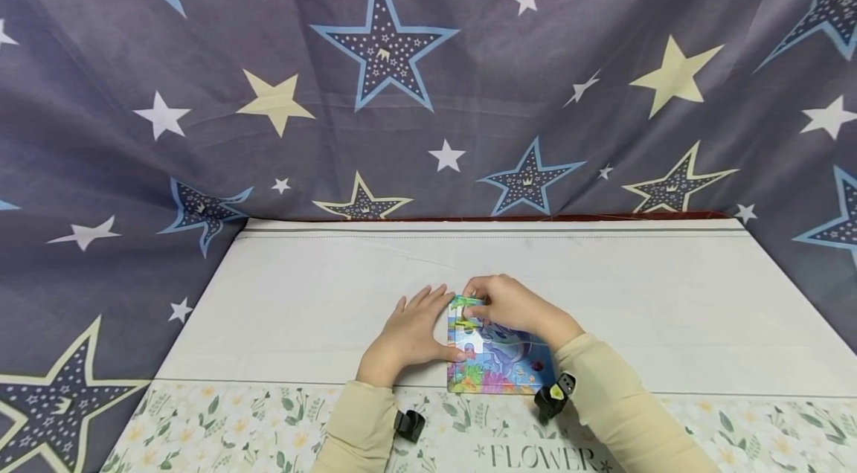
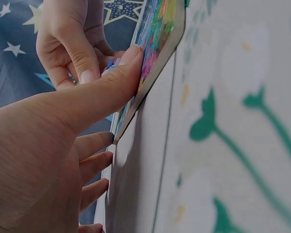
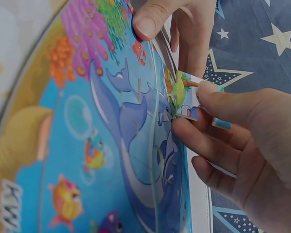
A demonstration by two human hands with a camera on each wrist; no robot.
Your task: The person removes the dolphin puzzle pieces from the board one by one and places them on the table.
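Note:
A jigsaw puzzle (image 1: 505,365) with dolphins, fish and coral lies flat on the table. Pale patches show in its left part, where the backing seems bare. My right hand (image 1: 514,303) pinches a puzzle piece (image 3: 188,86) between thumb and fingers, over the puzzle's upper left; green and brown print shows on the piece. At the left edge is my left hand (image 1: 411,332). Its thumb (image 2: 121,73) rests on the puzzle while the other fingers extend along the side. Whether the held piece touches the board cannot be told.
Around the puzzle spreads a white tabletop (image 1: 321,294), with a floral cloth (image 1: 221,421) along the front. A dark star-patterned curtain (image 1: 402,138) stands behind and at the sides. Each wrist wears a small black camera (image 1: 410,425).

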